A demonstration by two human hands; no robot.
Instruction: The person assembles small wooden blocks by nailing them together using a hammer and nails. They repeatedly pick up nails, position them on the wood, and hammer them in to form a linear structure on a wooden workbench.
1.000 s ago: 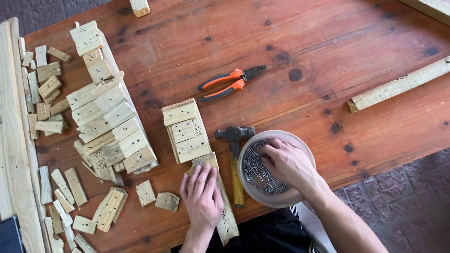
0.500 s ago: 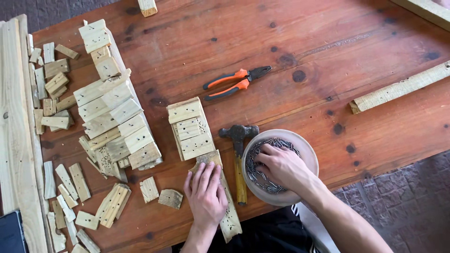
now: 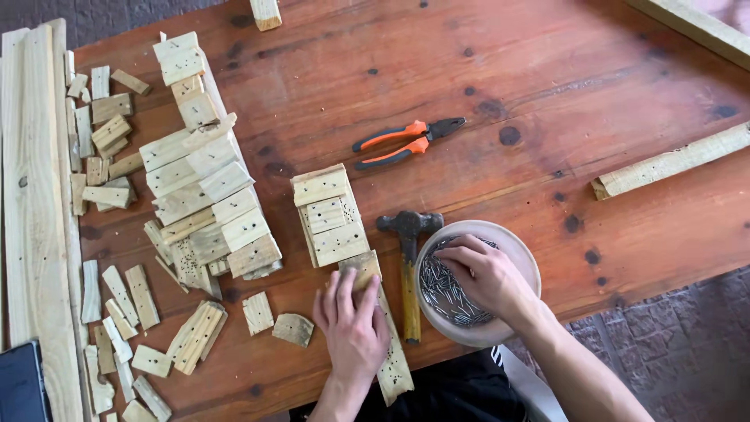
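Compared to a second ago, the right hand [image 3: 484, 275] has shifted a bit inside the shallow round pale bowl [image 3: 522, 250], fingers now curled down into the pile of thin grey steel nails [image 3: 445, 293] like it's pinching some up. I can't tell if it actually has one between the fingertips yet, the fingers hide that. The view has also slid slightly, so everything sits a touch lower in the picture.

The left hand [image 3: 353, 324] hasn't budged: flat, fingers spread, pressing on the long pale wooden strip [image 3: 388, 359] that runs toward the near edge of the reddish-brown wooden surface [image 3: 547, 94]. Not gripping it, just pinning it down.

Using the bowl as the reference:
- the wooden-handled hammer with a dark steel head [image 3: 409, 266] lies just to its left, touching or nearly touching the rim
- the strip and left hand are left of the hammer
- a short stack of pale drilled wooden blocks [image 3: 330, 215] sits further left and up
- orange-handled pliers [image 3: 406, 143] lie above the bowl, well apart
- a big heap of pale wood offcuts [image 3: 207, 195] is far left

So I'd guess this is nail-picking time, strip held ready.
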